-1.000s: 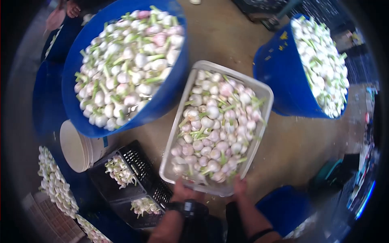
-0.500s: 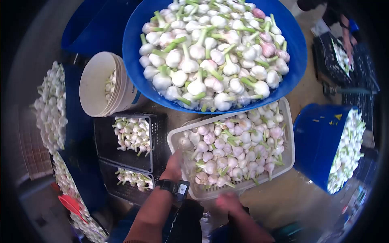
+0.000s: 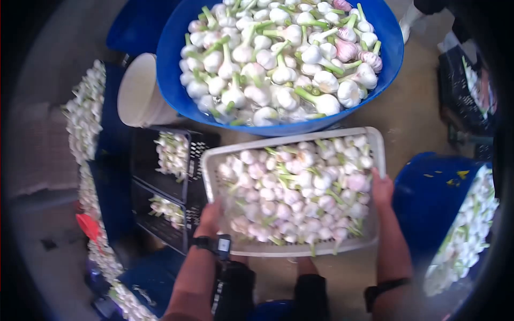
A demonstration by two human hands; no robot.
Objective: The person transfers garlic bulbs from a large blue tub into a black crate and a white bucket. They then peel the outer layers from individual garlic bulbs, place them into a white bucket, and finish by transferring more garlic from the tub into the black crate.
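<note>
A white plastic crate (image 3: pixel 294 250) full of garlic bulbs (image 3: pixel 300 192) with cut green stems is in front of me. My left hand (image 3: pixel 210 215) grips its left side, the fingers partly hidden by the crate wall. My right hand (image 3: pixel 382 188) is closed on the right side, thumb near the rim. Just beyond the crate's far edge stands a large blue tub (image 3: pixel 278 130), heaped with garlic and with some water among the bulbs.
A white bucket (image 3: pixel 138 96) and black crates (image 3: pixel 184 195) with garlic stand at the left. On the right is a blue barrel (image 3: pixel 428 200) with garlic. A red scoop-like object (image 3: pixel 88 227) lies by the garlic at far left. Another person's leg (image 3: pixel 411 22) shows at upper right.
My right hand has moved from below the crate to its right side and taken hold. The crate has shifted slightly left and sits more level in view. My left hand stays at the left side.
</note>
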